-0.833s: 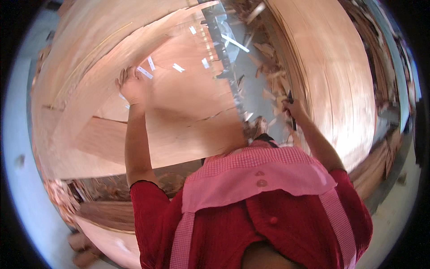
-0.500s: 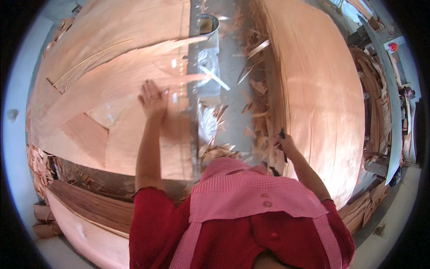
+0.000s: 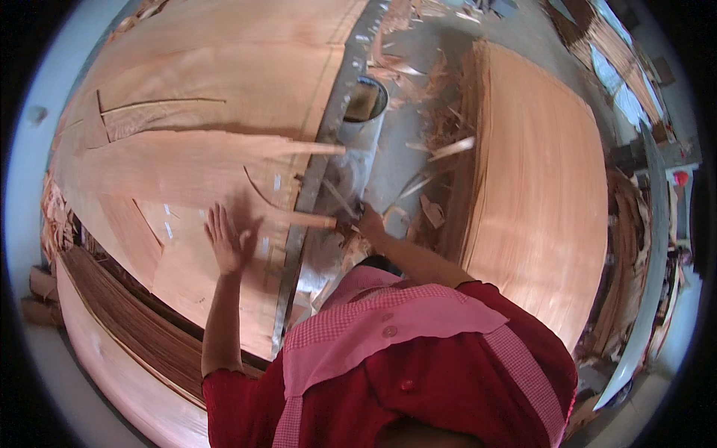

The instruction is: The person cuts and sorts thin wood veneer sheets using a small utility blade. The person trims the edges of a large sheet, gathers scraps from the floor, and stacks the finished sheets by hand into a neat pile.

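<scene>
My left hand (image 3: 230,243), fingers spread, hovers over a thin wood veneer sheet (image 3: 224,67) on the table at left, its shadow beside it. It holds nothing. My right hand (image 3: 367,222) is closed at the table's right edge, around a small dark tool, blurred and mostly hidden. Beside that hand is the end of a narrow veneer strip (image 3: 310,219) that juts past the edge. Farther off, a second pointed strip (image 3: 321,148) also overhangs. Small white tape pieces (image 3: 277,182) stick to the sheet.
To the right stands a tall stack of veneer sheets (image 3: 538,194). Between it and the table are a metal cylinder-shaped bin (image 3: 367,127) and torn veneer scraps (image 3: 433,213) on the grey floor. Another veneer stack (image 3: 134,313) lies at lower left.
My right hand has moved left from the veneer stack to the table's edge. My left hand has come nearer to me and lifted off the sheet. The view has turned and shifted.
</scene>
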{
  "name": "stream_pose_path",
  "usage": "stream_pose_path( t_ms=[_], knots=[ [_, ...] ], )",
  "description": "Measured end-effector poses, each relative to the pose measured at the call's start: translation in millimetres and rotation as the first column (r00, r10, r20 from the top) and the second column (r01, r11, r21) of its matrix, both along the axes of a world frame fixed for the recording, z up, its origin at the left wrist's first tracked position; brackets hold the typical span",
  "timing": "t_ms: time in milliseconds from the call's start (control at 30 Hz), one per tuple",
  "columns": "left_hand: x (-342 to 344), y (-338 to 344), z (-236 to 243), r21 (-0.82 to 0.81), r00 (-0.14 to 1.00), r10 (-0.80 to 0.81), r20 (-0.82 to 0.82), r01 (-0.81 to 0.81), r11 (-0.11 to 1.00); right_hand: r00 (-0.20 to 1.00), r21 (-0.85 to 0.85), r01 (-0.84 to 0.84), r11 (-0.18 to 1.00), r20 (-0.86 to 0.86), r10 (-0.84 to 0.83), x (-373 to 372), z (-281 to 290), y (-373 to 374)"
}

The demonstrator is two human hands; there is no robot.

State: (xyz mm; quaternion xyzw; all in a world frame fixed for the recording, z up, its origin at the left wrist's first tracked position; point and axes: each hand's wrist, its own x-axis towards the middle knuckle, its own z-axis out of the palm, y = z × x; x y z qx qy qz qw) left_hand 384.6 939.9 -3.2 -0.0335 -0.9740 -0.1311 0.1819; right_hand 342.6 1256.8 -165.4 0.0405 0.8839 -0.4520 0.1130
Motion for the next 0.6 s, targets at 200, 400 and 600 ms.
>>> stream_pose_path(
  t_ms=[200, 400, 600],
  knots=[
    [-31.9, 111.7, 43.2, 0.534, 0.969, -0.229, -0.089, 0.24, 0.81, 0.842, -0.187, -0.394, 0.9, 0.318, 0.435, -44.9, 62.0, 53.7],
    [-141.8, 250.3, 63.6, 0.593, 0.756, -0.577, 0.309, 0.321, 0.739, 0.536, -0.387, -0.555, 0.736, 0.51, 0.673, -180.7, 308.8, 163.2],
    [-207.1, 252.2, 22.0, 0.626, 0.748, -0.383, 0.541, -0.054, 0.778, 0.97, 0.332, -0.244, 0.911, 0.059, 0.238, -390.2, 276.2, 423.7]
  ],
)
